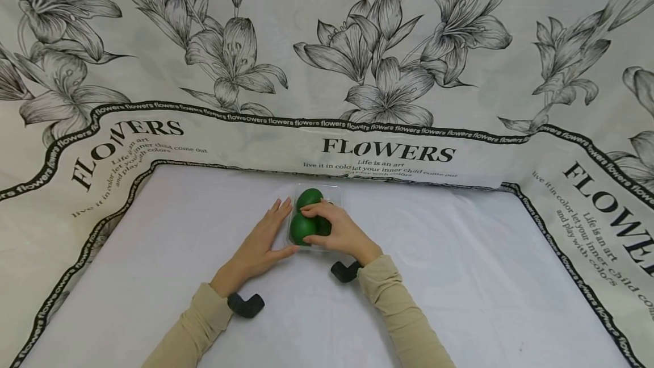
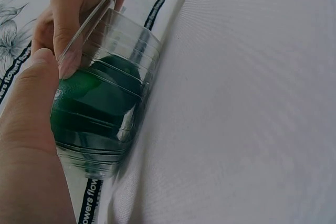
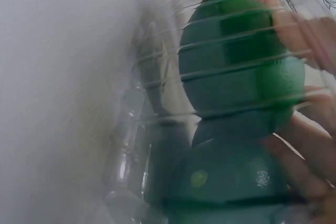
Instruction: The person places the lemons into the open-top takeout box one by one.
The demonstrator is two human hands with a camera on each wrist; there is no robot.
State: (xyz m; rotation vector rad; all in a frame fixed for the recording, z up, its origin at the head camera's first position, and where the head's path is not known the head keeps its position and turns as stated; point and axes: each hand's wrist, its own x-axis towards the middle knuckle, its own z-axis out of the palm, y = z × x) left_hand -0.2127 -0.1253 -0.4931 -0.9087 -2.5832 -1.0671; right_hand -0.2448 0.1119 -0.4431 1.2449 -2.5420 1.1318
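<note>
A clear plastic container point(image 1: 334, 191) holds three round, smooth-skinned green fruits. One green fruit point(image 1: 309, 197) lies at its back, another point(image 1: 302, 228) at the front left, and the third point(image 1: 324, 226) is partly hidden under my right hand point(image 1: 347, 230). That hand reaches over the container's right side, its thumb and fingers curled round the front-left fruit. My left hand point(image 1: 261, 238) lies along the left wall, fingers straight and thumb at the near corner. Through the ribbed clear wall, the left wrist view shows green fruit point(image 2: 94, 98) beside my left thumb point(image 2: 29, 103).
White cloth point(image 1: 460, 271) covers the table under the container. A sheet printed with flowers point(image 1: 388, 149) stands upright along the back and both sides. Black wrist-camera mounts point(image 1: 246, 305) project from both wrists, close above the cloth.
</note>
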